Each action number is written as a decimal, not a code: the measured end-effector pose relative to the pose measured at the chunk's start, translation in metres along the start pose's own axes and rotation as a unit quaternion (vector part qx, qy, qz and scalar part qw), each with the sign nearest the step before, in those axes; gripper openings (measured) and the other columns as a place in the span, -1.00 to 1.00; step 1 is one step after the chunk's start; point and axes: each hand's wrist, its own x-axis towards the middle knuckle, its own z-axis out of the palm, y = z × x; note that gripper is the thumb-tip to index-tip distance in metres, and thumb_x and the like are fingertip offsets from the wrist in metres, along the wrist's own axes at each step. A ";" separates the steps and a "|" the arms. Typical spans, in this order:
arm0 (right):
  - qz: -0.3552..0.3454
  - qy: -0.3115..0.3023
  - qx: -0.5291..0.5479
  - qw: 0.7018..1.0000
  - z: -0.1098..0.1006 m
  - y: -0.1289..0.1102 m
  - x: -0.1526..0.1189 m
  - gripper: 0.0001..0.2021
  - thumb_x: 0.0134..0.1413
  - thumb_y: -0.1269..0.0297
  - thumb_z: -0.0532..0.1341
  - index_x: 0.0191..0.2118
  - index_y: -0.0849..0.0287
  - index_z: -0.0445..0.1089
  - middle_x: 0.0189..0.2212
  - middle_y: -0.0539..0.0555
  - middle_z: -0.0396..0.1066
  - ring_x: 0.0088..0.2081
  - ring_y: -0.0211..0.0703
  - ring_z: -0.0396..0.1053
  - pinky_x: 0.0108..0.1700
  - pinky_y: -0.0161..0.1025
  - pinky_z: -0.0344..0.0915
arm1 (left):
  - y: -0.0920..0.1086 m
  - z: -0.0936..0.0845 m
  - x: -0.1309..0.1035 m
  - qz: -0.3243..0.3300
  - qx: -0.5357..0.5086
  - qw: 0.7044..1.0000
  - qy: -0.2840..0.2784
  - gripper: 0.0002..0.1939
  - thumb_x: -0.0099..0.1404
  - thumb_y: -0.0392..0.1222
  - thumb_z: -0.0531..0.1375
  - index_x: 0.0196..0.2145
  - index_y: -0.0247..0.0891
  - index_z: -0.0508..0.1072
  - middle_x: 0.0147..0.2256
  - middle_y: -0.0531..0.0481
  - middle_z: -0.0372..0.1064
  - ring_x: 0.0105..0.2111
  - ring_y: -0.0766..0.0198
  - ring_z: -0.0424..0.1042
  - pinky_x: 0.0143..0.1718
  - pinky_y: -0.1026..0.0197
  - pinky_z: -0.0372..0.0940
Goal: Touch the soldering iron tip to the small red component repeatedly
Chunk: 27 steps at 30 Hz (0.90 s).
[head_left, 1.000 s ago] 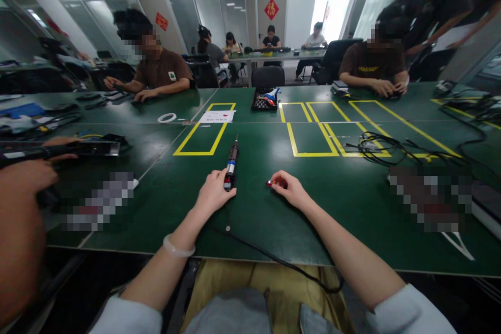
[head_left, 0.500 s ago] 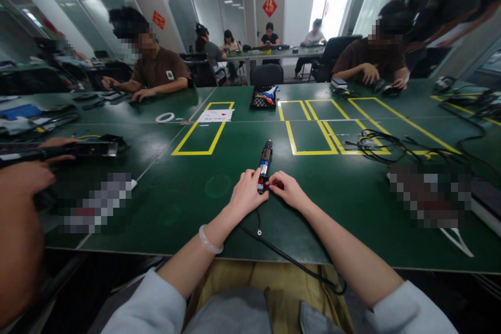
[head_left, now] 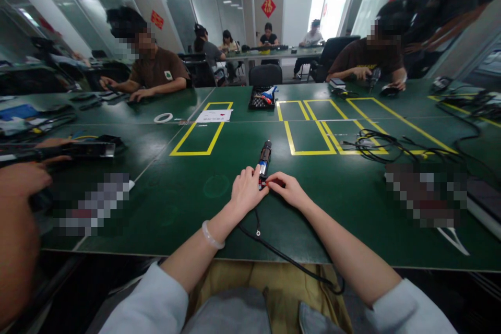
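On the green table before me lies what looks like an electric screwdriver (head_left: 265, 159) with its inside exposed. It has a black front end with a thin tip, a silver and blue motor-like middle, and small red parts lower down. My left hand (head_left: 246, 188) is closed around its lower end from the left. From the right, my right hand (head_left: 287, 188) pinches at that same end with thumb and forefinger; what lies between those fingers is too small to make out. A black cable (head_left: 289, 258) with a ring terminal (head_left: 258, 233) near it runs toward my lap.
Yellow tape outlines (head_left: 313, 153) mark the table. A black parts tray (head_left: 261, 107) stands ahead, with a paper sheet (head_left: 214, 116) and a white tape roll (head_left: 163, 118) to its left. Tangled cables (head_left: 385, 148) lie right. A co-worker's arm (head_left: 19, 193) reaches in at left.
My left fingers have shifted slightly on the screwdriver, and my right fingertips are straighter and closer together at its lower end. Across the table, a co-worker at right has raised a tool.
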 end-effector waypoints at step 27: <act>0.033 -0.031 -0.014 0.999 0.000 -0.005 0.000 -0.83 0.13 0.25 0.14 -0.25 0.18 0.44 -0.42 0.00 0.41 -0.41 -0.25 0.30 -0.32 -0.31 0.20 | -0.284 -0.062 -0.100 -0.278 0.168 0.940 -0.102 -0.28 0.27 0.23 -0.13 0.24 -0.27 0.06 0.08 -0.22 0.21 0.00 -0.03 0.26 -0.04 0.07 0.20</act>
